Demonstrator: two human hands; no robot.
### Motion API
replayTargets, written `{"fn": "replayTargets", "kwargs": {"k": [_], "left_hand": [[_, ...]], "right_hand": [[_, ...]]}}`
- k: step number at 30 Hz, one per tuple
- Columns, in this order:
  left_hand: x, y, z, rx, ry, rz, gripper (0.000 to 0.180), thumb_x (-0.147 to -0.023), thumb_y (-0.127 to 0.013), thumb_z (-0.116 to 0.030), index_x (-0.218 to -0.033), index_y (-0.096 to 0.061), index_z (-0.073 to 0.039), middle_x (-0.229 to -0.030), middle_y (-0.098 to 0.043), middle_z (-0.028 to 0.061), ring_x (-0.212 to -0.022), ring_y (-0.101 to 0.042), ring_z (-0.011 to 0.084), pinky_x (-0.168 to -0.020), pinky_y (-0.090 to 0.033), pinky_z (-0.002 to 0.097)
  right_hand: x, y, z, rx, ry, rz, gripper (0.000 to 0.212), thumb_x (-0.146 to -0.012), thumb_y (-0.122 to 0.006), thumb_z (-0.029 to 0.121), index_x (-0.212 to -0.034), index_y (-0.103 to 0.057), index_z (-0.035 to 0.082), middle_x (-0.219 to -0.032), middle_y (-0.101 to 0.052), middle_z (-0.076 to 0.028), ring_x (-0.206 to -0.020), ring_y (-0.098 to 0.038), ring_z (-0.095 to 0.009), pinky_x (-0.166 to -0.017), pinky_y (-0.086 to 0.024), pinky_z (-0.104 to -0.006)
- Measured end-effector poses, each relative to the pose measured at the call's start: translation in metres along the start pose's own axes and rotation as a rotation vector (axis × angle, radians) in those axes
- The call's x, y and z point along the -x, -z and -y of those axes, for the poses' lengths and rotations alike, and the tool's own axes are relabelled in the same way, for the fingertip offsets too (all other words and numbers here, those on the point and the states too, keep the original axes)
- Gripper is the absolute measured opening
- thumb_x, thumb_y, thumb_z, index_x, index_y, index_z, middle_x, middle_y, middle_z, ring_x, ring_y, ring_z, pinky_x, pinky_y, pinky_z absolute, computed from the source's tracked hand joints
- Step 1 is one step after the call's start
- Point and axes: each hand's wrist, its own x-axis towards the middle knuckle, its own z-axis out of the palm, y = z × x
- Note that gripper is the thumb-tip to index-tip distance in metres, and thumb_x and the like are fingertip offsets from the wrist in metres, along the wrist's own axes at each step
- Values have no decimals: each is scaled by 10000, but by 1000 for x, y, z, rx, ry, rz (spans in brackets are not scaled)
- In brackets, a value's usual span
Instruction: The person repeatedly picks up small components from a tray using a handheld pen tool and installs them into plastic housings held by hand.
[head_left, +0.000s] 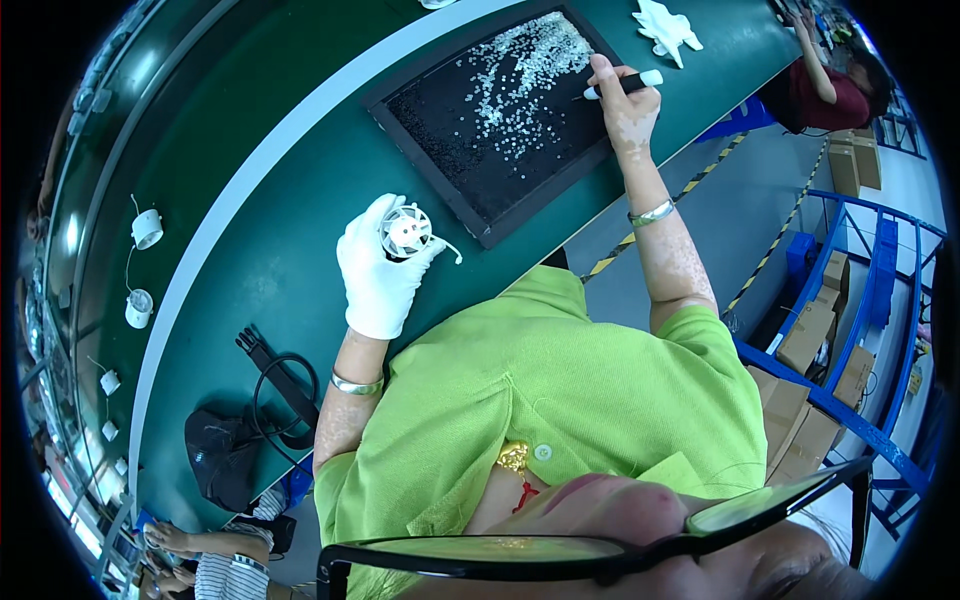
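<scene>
My left hand (370, 280), in a white glove, is closed around a small round white fan-like part (406, 232) with spokes and a short white wire. Its open spoked face is turned up. Farther right, my bare right hand (634, 118) grips a pen-shaped tool (636, 82), black in the middle with white ends, and its thin tip points left over the tray's right side. Under that tip lies a black tray (462, 212) with a raised rim. Many tiny clear-white pieces (540, 60) are scattered in it, densest toward the far right corner.
A loose white glove (666, 32) lies right of the tray. Several white wired parts (147, 229) sit beyond the pale strip on the left. A black bag (222, 455) with a strap rests near my left arm. Co-workers (835, 90) are at right and lower left; blue shelving (870, 430) holds cartons.
</scene>
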Motion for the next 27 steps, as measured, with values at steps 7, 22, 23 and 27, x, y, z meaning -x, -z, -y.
{"fn": "replayTargets", "kwargs": {"k": [7, 22, 23, 27], "left_hand": [[-2, 8, 6, -40, -73, 14, 609, -511, -866, -123, -1062, -611, -69, -963, -648, 97, -873, -615, 277, -780, -481, 369], [-2, 21, 7, 32, -5, 52, 617, -492, -878, -177, -1034, -618, -40, -923, -639, 128, -855, -610, 306, -760, -487, 381], [-1, 20, 8, 24, -21, 36, 613, -491, -879, -176, -1030, -619, -38, -913, -640, 129, -844, -612, 309, -754, -487, 383], [-1, 21, 13, 22, -27, 35, 590, -499, -877, -182, -1012, -626, -36, -882, -644, 130, -819, -617, 311, -737, -489, 388]], "right_hand": [[9, -7, 41, -817, -241, 321, 549, -971, -432, 430, -725, -591, -34, -757, -549, -144, -534, -412, -109, -491, -343, -204], [125, -109, 109, -1334, -522, 813, 451, -982, -403, 429, -708, -439, 72, -731, -468, -53, -414, -252, -49, -403, -235, -206], [127, -110, 106, -1369, -521, 808, 458, -981, -402, 435, -704, -439, 71, -726, -468, -56, -411, -253, -49, -401, -237, -206], [133, -115, 104, -1336, -497, 776, 466, -976, -416, 435, -694, -429, 64, -716, -464, -61, -413, -259, -49, -403, -241, -206]]}}
